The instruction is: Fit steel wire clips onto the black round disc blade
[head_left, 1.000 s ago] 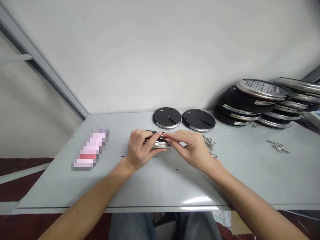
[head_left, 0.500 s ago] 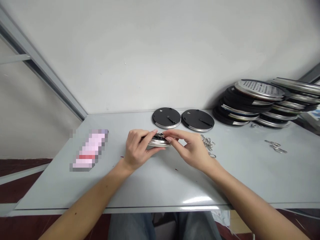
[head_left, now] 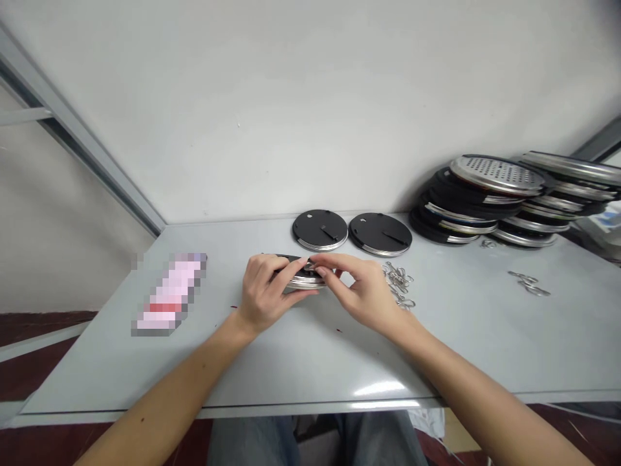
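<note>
My left hand (head_left: 266, 290) is closed round the edge of a round black disc with a shiny metal rim (head_left: 305, 283), its thumb below and fingers on top. The disc is held just above the table, black face up. My right hand (head_left: 361, 288) pinches a small metal piece (head_left: 309, 266) against that black face, by the left fingertips. Fingers partly cover the piece, so its full shape is hidden. To the right of my right hand lies a loose pile of bent metal wire pieces (head_left: 398, 279).
Two similar black discs (head_left: 320, 229) lie flat near the wall. Stacks of discs (head_left: 466, 210) stand at the back right, one topped by a perforated metal face (head_left: 497, 175). More wire pieces (head_left: 528, 283) lie at right. A blurred pink item (head_left: 169, 291) lies at left.
My right fingers have shifted slightly left on the disc's black face, with the thumb bent closer to the small metal piece. The disc has tilted a little; the left hand keeps its hold.
</note>
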The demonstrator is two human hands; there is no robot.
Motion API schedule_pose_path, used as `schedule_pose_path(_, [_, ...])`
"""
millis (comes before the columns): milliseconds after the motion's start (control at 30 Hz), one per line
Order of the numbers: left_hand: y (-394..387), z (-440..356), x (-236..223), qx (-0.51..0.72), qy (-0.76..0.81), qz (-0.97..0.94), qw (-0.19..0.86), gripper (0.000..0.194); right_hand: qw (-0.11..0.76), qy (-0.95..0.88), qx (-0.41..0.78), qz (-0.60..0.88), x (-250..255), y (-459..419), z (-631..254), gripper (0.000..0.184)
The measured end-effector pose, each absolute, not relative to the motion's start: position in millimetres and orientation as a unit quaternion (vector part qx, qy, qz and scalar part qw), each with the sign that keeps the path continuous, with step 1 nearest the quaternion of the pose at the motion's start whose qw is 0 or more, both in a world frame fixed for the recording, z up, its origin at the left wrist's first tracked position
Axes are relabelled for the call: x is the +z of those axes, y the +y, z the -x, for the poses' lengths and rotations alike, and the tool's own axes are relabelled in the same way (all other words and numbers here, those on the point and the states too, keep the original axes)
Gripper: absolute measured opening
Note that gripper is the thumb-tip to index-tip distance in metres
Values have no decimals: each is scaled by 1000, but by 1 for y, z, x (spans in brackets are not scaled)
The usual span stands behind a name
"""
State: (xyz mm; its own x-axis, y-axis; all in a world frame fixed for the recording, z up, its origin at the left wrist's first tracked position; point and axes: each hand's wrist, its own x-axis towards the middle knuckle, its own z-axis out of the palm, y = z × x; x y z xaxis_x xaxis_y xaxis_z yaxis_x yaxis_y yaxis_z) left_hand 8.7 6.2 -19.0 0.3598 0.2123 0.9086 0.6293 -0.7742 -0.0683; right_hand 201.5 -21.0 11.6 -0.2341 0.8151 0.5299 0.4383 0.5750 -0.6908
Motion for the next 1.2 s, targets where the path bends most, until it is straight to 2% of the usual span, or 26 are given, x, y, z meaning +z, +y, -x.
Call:
schedule_pose_path(633, [7, -7, -21, -491, -271, 801, 207, 52, 451, -765, 269, 372, 7, -16, -205, 29])
schedule_pose_path(1200, [8, -6, -22, -494, -280, 799, 199, 52, 459, -707, 370, 391, 8, -14, -208, 24])
